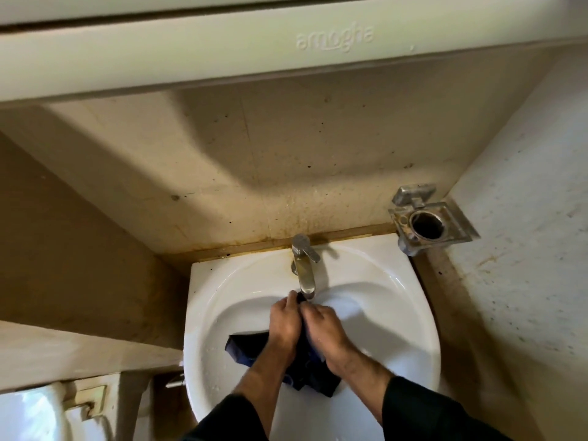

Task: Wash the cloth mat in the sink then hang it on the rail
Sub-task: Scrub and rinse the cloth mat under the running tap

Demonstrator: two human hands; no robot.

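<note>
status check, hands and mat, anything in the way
Left hand and right hand both gripping the dark cloth mat under the tap. Mat bunched, in the sink. Nothing in the way.

A glossy white ceramic sink point(397, 294) was seen, with a tarnished metal tap point(304, 265) at its back. Dark blue cloth point(245, 345) lay inside it. Right of the sink, a dull, scuffed metal holder point(445, 230) was fixed.

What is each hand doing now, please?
Left hand: grips the dark cloth mat under the tap.
Right hand: grips the same cloth mat, over the sink.
</note>
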